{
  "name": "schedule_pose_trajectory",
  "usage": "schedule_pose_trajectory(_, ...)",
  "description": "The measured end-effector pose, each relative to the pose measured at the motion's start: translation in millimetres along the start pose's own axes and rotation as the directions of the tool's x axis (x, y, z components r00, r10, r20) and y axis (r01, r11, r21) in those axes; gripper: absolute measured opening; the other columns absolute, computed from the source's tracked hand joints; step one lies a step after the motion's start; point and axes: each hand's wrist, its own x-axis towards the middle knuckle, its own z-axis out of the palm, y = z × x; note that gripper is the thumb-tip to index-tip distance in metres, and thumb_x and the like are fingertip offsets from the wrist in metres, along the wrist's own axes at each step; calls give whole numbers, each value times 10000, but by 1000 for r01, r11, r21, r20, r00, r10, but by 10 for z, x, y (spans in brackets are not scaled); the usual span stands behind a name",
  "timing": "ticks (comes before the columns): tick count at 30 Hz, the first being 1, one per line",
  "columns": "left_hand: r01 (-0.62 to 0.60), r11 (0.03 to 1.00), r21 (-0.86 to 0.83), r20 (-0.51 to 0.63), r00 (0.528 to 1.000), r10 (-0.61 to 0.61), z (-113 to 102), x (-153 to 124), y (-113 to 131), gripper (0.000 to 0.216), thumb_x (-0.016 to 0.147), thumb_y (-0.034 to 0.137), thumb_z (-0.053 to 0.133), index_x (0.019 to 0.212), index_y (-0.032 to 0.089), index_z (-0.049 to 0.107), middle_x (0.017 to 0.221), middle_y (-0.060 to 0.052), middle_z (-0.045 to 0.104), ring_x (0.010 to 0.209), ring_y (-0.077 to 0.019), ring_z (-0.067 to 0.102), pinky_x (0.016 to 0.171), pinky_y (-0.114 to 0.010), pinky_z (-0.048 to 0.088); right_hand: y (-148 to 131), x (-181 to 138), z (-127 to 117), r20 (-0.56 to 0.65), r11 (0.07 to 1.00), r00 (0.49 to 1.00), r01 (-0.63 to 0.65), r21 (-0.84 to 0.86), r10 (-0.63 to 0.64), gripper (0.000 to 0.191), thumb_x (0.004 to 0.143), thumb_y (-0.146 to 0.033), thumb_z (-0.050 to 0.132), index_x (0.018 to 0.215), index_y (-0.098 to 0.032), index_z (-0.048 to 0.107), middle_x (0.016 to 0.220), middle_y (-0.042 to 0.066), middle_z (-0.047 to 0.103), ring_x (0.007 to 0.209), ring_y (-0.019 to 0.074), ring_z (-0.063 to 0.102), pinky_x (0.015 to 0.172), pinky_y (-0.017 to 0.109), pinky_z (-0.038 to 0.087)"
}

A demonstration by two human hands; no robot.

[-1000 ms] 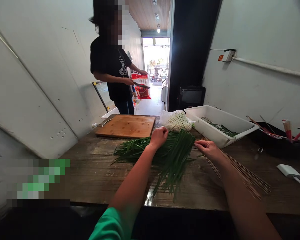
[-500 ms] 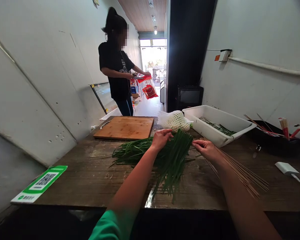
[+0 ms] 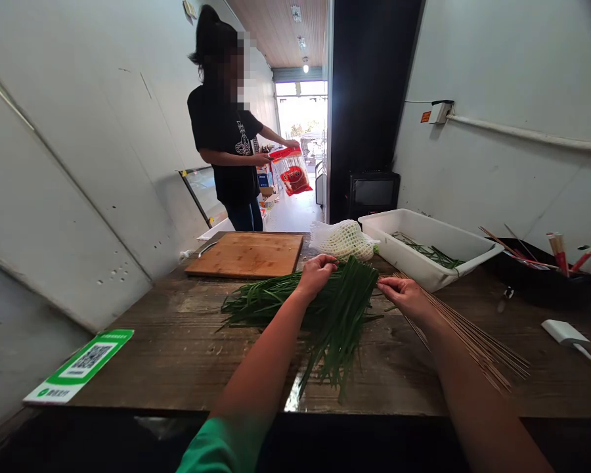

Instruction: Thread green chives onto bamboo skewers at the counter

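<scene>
A bundle of long green garlic chives (image 3: 342, 315) lies fanned toward me on the dark wooden table, across a second pile of chives (image 3: 263, 295) pointing left. My left hand (image 3: 316, 276) is closed at the upper left of the bundle, thumb and fingertips together beside the cut ends. On the other side, my right hand (image 3: 404, 293) pinches with its fingertips at the bundle's right edge. Whatever thin thing either pinch holds is too small to make out. Thin brown skewers (image 3: 473, 335) lie loose on the table, partly under my right forearm.
Behind the chives are a wooden cutting board (image 3: 246, 255), a net-wrapped bundle (image 3: 345, 240) and a white bin (image 3: 423, 226) with some chives inside. A black tray (image 3: 536, 279), a white adapter (image 3: 564, 332) and a QR-code sign (image 3: 86, 361) flank the table. A person (image 3: 226, 131) holds a red bag (image 3: 291, 172).
My hands and the chives have hardly moved. The view has shifted slightly, and the person at the back has moved the bag a little.
</scene>
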Motion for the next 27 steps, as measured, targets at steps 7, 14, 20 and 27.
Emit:
schedule_pose_trajectory(7, -77, 997, 12, 10, 997, 77, -26, -44, 41, 292, 723, 381, 631, 802, 113, 714, 635, -21, 674, 590, -108, 568, 596, -226, 427, -27, -14, -2, -2, 1000, 1000, 16, -8, -16, 371, 751, -443, 542, 855, -138, 725, 837, 66, 723, 757, 207, 630, 694, 302, 475)
schedule_pose_trajectory(14, 53, 984, -172, 158, 987, -25, -20, -59, 90, 242, 736, 235, 631, 926, 91, 675, 675, -46, 697, 517, -78, 572, 555, -211, 448, 13, 0, 8, -16, 1000, 1000, 11, 16, -11, 339, 742, -428, 559, 852, -158, 733, 867, 68, 733, 794, 223, 646, 722, 321, 486)
schedule_pose_trajectory(20, 82, 981, -176, -31, 996, -89, -25, 2, 18, 160, 761, 225, 559, 823, 105, 645, 744, -60, 712, 484, -58, 503, 452, -178, 361, 53, 10, 27, -27, 999, 1000, 11, 34, -10, 349, 741, -441, 557, 853, -161, 732, 844, 57, 731, 764, 210, 642, 708, 315, 489)
schedule_pose_trajectory(27, 7, 999, -49, -65, 998, -10, -23, -7, 14, 245, 735, 251, 547, 889, 115, 681, 614, -1, 663, 517, -74, 504, 513, -189, 377, 44, 5, 28, -20, 1000, 1000, 19, 25, -18, 348, 742, -443, 559, 857, -165, 733, 832, 57, 730, 779, 220, 639, 715, 319, 484)
